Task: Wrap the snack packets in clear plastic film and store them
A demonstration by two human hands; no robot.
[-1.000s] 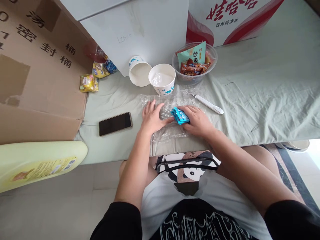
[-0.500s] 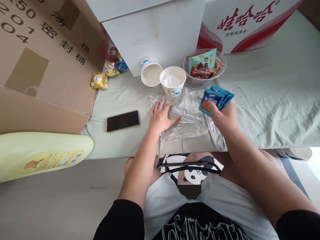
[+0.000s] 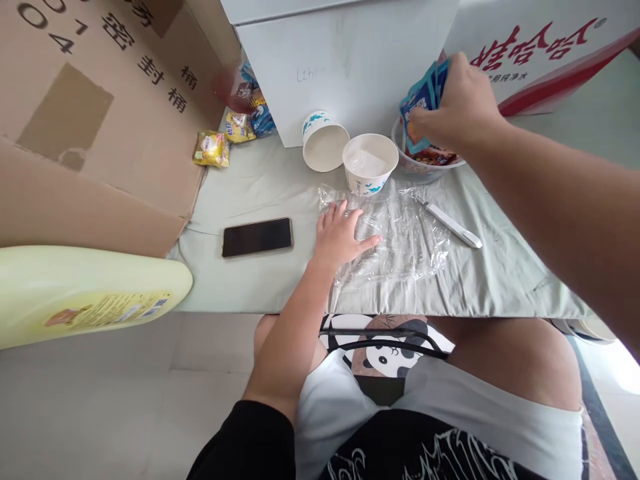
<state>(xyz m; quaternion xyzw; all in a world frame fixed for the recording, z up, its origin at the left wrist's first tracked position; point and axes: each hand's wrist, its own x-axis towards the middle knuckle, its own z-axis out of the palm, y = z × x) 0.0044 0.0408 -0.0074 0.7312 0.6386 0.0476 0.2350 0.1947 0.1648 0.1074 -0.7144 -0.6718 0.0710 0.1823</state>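
Observation:
My right hand [image 3: 463, 103] grips several blue snack packets [image 3: 423, 100] above a clear plastic bowl [image 3: 425, 175]. Inside that bowl lie red-brown snack packets [image 3: 434, 156], partly hidden by the hand. My left hand [image 3: 343, 235] rests with spread fingers on a crinkled clear plastic bag [image 3: 400, 243], which lies flat on the cloth. Beyond the bag stands an upright white paper bowl [image 3: 371, 183] with clear plastic in it. Beside it another paper bowl [image 3: 326, 148] is tipped on its side. A white utility knife [image 3: 453, 225] lies at the bag's right edge.
A black phone [image 3: 257, 237] lies left of the bag. Small yellow packets [image 3: 212, 149] sit by a large cardboard box [image 3: 65, 180]. White boxes [image 3: 360, 80] stand along the back. A pale yellow bottle [image 3: 95, 280] occupies the left front.
My right hand has carried the blue packets up and away to above the plastic bowl, uncovering the utility knife. My left hand stays on the bag. The view has shifted slightly.

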